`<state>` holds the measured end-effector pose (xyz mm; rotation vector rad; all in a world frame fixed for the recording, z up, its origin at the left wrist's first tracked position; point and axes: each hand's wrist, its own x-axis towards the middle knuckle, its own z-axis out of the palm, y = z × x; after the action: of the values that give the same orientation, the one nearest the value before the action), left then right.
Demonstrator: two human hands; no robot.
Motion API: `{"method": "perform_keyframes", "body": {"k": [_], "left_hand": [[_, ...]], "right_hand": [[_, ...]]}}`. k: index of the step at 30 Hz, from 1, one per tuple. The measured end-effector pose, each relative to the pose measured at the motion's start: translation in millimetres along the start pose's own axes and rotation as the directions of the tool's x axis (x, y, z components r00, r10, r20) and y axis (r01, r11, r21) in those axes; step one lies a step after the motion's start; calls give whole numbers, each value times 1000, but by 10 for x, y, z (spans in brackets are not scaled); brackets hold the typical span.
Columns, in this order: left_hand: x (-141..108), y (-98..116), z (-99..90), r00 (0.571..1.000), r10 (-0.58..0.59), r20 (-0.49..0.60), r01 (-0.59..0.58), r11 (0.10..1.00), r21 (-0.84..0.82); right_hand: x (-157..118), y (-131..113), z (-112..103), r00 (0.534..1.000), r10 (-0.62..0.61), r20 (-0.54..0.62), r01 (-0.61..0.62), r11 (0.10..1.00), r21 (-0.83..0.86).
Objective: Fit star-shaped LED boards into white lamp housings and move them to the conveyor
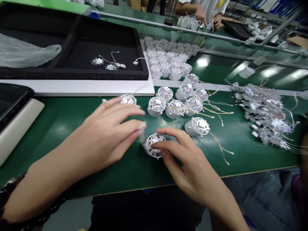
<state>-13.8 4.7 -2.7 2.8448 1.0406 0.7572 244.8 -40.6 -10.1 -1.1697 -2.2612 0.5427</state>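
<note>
A small white cylindrical housing with a spoked open top stands near the table's front edge. My right hand is at its right side, with fingers curled on the rim and one fingertip over the top opening. My left hand hovers to the upper left, thumb and finger pinched together. A faint, translucent bit shows at those fingertips, too blurred to name. Behind the left fingers stands another white housing, partly covered. To the right lies a housing with a white square piece on top and trailing wires.
Several wired housings stand beyond my hands, with rows of more behind. A heap of silver star-shaped parts with wires lies right. At the back left is a black tray; a dark-screened device sits left. Across the table, a person's hands handle parts.
</note>
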Motion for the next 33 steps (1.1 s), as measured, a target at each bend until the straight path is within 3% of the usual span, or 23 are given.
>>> {"method": "perform_keyframes", "body": {"k": [2,4,7,10,13,20,23,27,31,33], "left_hand": [[-2,-36,53,999,-9,-45,14,993,113],[5,-27,82,999,23,-25,-20,993,118],[32,56,66,987,128,100,-126,992,-25],[56,150,42,947,230,224,-187,962,-198],[61,190,68,918,272,288,-211,951,-227],[92,159,177,937,264,230,-255,964,-71],[105,162,205,946,248,207,-249,968,-23],[94,198,250,956,254,144,-248,967,-60],[82,237,290,962,234,139,-225,971,-76],[82,245,306,966,220,132,-217,975,-40]], "right_hand": [[-8,-18,7,998,-57,7,57,998,-14],[-26,-7,26,991,-131,-19,130,990,-55],[-82,32,67,965,-234,-121,215,964,-157],[-157,41,100,942,-276,-191,237,950,-204],[-223,16,127,937,-271,-220,238,957,-167],[-350,23,205,937,-275,-217,239,954,-180],[-395,11,193,957,-120,-266,118,993,-21],[-395,-56,161,970,124,-209,-59,955,291],[-372,-91,156,935,308,-176,-235,910,340],[-374,-72,148,940,300,-162,-248,928,277]]}}
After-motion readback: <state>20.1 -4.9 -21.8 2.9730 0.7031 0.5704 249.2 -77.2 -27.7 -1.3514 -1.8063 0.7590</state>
